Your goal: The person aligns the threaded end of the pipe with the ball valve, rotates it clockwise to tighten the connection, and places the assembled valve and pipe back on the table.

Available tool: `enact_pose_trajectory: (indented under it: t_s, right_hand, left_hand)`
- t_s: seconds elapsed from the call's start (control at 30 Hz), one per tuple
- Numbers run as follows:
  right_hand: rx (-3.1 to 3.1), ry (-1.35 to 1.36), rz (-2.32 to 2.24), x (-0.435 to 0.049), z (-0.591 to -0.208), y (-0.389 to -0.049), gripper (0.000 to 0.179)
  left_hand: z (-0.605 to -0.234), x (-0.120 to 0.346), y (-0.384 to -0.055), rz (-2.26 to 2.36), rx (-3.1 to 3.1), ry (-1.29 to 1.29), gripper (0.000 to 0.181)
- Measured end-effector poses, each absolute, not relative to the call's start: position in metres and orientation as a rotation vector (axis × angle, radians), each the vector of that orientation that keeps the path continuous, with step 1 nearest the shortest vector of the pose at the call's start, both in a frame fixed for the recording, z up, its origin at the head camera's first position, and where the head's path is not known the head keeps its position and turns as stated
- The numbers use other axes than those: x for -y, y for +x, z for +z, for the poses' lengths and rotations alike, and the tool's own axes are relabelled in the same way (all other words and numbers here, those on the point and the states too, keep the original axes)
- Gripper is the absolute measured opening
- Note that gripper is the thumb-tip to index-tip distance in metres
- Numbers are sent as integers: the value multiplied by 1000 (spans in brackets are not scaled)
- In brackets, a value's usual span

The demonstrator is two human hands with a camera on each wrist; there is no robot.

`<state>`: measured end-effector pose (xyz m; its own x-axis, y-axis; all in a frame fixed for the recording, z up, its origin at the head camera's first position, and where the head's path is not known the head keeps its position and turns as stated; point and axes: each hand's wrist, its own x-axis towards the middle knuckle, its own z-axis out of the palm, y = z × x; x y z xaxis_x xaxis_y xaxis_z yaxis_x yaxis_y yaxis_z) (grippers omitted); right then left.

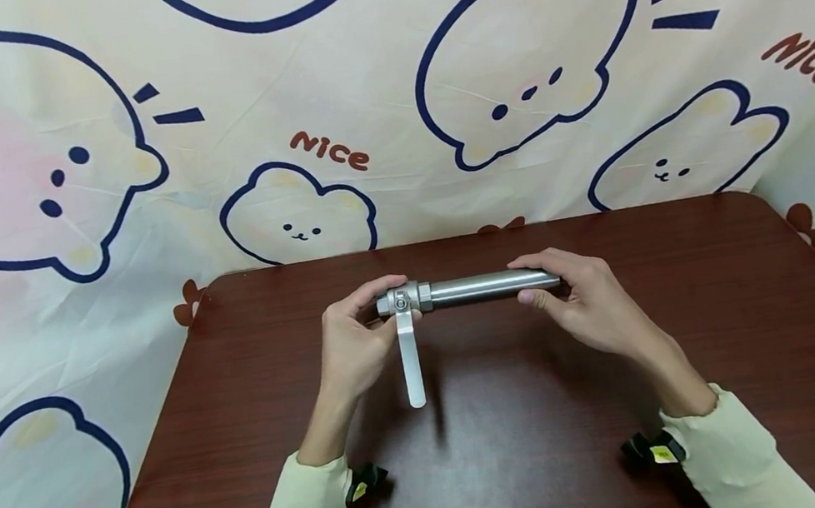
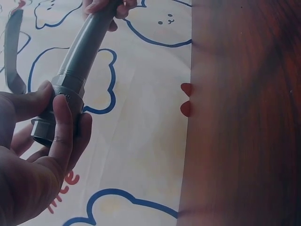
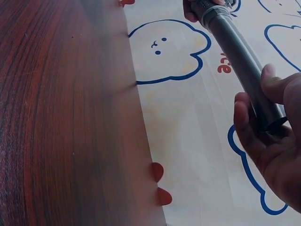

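Note:
A metal ball valve with a long, pale lever handle is joined to a straight steel pipe. Both are held level above the table, the valve at the left end and the lever pointing toward me. My left hand grips the valve body between thumb and fingers, as the left wrist view also shows around the valve. At the pipe's free right end, my right hand pinches it, thumb on the near side and fingers on the far side. The pipe's open end shows in the right wrist view.
A dark brown wooden table lies under both hands. Behind it hangs a pale cloth printed with blue-outlined cartoon animals. Black straps with yellow tags, one a wrist strap, sit at both sleeve cuffs.

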<state>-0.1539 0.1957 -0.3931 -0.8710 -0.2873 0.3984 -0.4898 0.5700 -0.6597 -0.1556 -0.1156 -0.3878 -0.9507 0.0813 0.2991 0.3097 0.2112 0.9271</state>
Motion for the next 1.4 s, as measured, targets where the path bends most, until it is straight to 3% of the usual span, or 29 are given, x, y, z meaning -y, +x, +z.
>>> enact_pose_trajectory:
  t_s: [0.33, 1.4]
  right_hand:
    - [2465, 703, 1220, -192, -395, -153, 52]
    - [2405, 709, 1209, -188, -397, -152, 48]
  left_hand:
    - [-387, 116, -155, -1806, 2297, -380, 41]
    - [-387, 117, -155, -1802, 2302, -372, 42]
